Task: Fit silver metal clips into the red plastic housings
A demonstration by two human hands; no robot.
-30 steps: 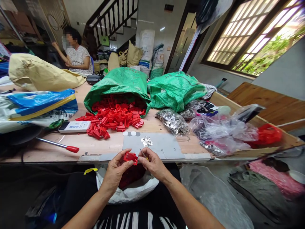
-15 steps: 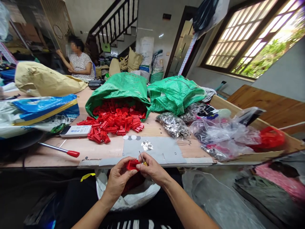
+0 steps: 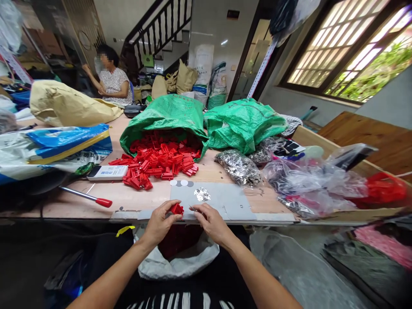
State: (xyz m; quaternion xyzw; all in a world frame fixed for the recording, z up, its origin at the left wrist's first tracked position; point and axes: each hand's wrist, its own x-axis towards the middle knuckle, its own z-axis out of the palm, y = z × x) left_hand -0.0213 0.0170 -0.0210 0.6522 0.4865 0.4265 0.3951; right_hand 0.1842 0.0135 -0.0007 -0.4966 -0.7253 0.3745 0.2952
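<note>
My left hand (image 3: 162, 222) is closed on a small red plastic part (image 3: 177, 209), gripped between thumb and fingers at the table's front edge. Just right of it, my right hand (image 3: 207, 221) pinches a slim metal-tipped tool (image 3: 192, 208), its tip pointing left toward the red part but apart from it. Most of the tool is hidden by my fingers. Beyond my hands, a small heap of shiny metal pieces (image 3: 202, 195) lies on a grey mat (image 3: 225, 199). Below them, an open white sack (image 3: 180, 267) with red contents sits at my lap.
Red parts (image 3: 154, 165) spill from a green sack (image 3: 167, 111); another green sack (image 3: 241, 124) lies to its right. A clear bag of metal pieces (image 3: 238, 167) sits nearby. At left is a red-tipped lever (image 3: 103, 202). A person (image 3: 112, 81) sits across the room.
My hands have drawn apart, and the tool has tilted down from upright, its yellow part now hidden. The red part has turned in my left hand. The view has shifted slightly.
</note>
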